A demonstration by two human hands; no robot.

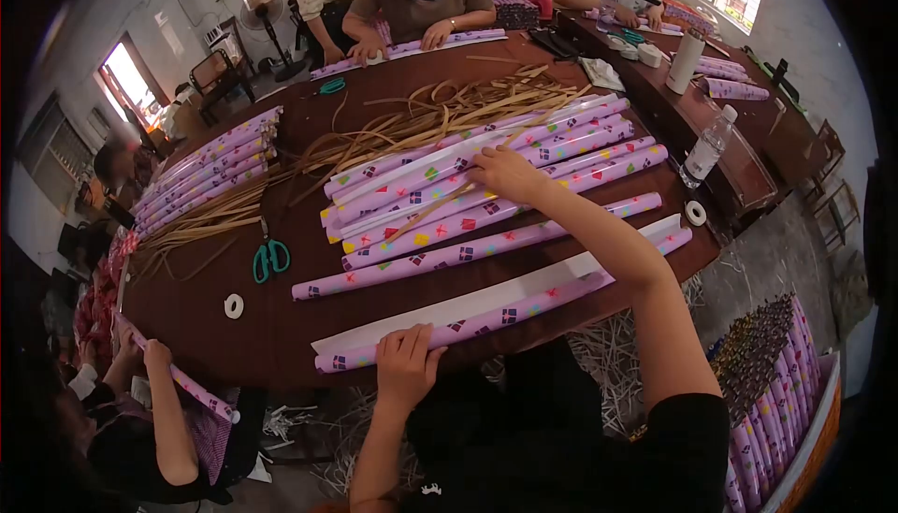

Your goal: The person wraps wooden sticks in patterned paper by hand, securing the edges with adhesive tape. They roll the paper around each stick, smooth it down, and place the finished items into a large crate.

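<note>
My left hand (406,361) presses on a roll of purple patterned wrapping paper (510,315) near the table's front edge, fingers curled over it. A white flap of this roll's sheet lies loose behind it. My right hand (508,176) reaches over the pile of wrapping paper rolls (561,173), its fingers closed on a thin tan strip (432,211) that slants down to the left. Its fingertips are partly hidden by the hand. Between pile and front roll lies a single wrapped roll (477,249).
Teal scissors (271,259) and a white tape ring (234,305) lie left; another tape ring (695,213) and a water bottle (708,146) stand right. Tan strips (449,106) heap behind the pile. Co-workers sit around the table. A box of rolls (772,419) is at lower right.
</note>
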